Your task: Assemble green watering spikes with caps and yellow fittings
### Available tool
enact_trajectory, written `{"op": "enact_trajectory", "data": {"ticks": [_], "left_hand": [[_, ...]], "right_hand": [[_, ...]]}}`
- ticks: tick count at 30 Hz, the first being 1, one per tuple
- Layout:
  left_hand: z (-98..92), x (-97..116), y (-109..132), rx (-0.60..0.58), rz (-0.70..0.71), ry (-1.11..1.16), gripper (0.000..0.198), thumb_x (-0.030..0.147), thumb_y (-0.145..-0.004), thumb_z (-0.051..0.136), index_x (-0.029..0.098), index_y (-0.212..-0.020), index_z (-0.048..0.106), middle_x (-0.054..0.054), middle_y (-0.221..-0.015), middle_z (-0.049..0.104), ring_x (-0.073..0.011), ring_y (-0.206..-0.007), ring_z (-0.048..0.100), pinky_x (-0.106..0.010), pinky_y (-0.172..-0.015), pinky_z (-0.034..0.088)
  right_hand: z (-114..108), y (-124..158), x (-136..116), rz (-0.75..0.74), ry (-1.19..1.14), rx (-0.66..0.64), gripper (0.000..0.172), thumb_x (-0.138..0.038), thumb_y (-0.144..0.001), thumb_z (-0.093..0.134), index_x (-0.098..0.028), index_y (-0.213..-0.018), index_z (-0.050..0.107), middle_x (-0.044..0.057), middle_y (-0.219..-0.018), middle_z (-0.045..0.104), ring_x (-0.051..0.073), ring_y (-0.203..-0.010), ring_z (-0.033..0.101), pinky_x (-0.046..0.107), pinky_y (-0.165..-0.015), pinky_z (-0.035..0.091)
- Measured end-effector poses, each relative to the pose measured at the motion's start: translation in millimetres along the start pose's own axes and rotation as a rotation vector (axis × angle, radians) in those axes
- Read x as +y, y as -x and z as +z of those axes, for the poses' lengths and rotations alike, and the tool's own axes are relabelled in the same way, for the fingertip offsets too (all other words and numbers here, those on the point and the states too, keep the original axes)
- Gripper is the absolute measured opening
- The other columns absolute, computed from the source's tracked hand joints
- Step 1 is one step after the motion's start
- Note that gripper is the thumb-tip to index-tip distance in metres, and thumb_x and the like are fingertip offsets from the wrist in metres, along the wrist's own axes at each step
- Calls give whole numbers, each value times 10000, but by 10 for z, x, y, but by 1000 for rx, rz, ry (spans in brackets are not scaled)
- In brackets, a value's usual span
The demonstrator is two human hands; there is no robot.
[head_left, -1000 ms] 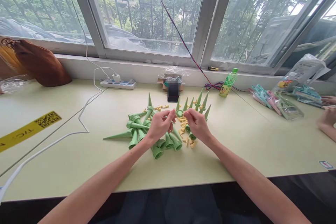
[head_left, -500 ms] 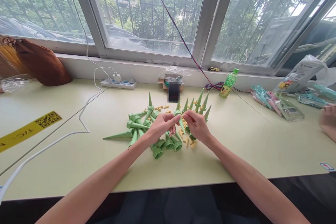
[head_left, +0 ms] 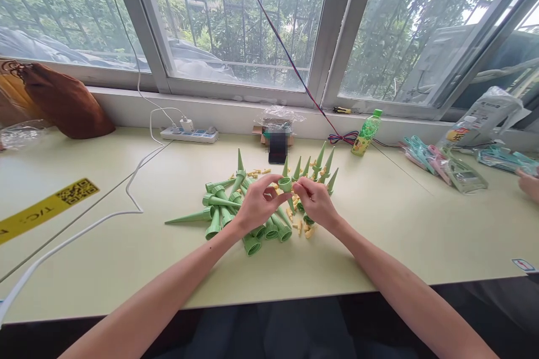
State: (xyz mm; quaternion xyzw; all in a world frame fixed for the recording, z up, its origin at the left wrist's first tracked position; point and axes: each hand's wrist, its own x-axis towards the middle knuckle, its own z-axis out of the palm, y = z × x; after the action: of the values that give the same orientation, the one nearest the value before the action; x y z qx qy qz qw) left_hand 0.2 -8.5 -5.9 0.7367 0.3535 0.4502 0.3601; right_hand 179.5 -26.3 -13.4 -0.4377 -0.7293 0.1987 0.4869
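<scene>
My left hand (head_left: 261, 202) is closed on a green plastic plant watering spike (head_left: 284, 184), its round threaded opening turned up toward me. Close beside that rim, my right hand (head_left: 314, 197) has its fingers pinched together; whatever they hold is hidden. A pile of green spikes (head_left: 221, 199) lies to the left of and beneath my left hand. Small yellow valve pieces (head_left: 309, 231) are scattered under and around my right hand. Several spikes (head_left: 320, 158) stand point up behind the right hand, some with yellow pieces attached.
Behind the pile are a phone (head_left: 277, 148) and a small box (head_left: 261, 133). A power strip (head_left: 189, 134) with a white cable sits at back left. A green bottle (head_left: 366, 133) and packaged plastic items (head_left: 438, 162) stand right. Another person's hand (head_left: 529, 184) shows at the right edge.
The spike in my left hand has turned so its opening now faces me. My right hand stays pinched beside it. The other person's hand has shifted slightly at the right edge.
</scene>
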Motion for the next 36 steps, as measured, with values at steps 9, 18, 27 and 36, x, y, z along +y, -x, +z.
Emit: {"op": "enact_trajectory", "data": {"ticks": [9,18,27,36], "left_hand": [[-10,-33,6,38,129,-67,374,457,-816,684,213,-1093,624,-42,-1010,531,-75,-630,550,-210,-546,521],[21,-84,-14,60,133,-9,365,421,-790,723,210,-1069,619,-31,-997,534,-46,-566,512,-191,-481,489],[8,-101,0,83,411,-199,216,306,-873,653,204,-1062,626,-51,-1017,556,-38,-567,543,-165,-474,491],[1,-97,-4,75,404,-281,260,234,-881,624,226,-1138,579,-50,-1091,518,-24,-563,546,-175,-511,494]], "right_hand": [[-4,0,0,13,-30,-6,388,-439,-972,421,-203,-666,391,-60,-547,300,90,-494,262,246,-477,233],[19,6,30,41,-114,-4,444,-512,-971,406,-208,-652,350,-55,-559,304,92,-506,276,243,-475,246],[27,14,56,82,-158,-43,439,-528,-977,386,-206,-682,424,-47,-542,341,99,-478,302,255,-467,255],[49,6,39,90,-160,17,431,-505,-975,410,-204,-667,417,-43,-551,363,97,-487,313,253,-474,260]]}}
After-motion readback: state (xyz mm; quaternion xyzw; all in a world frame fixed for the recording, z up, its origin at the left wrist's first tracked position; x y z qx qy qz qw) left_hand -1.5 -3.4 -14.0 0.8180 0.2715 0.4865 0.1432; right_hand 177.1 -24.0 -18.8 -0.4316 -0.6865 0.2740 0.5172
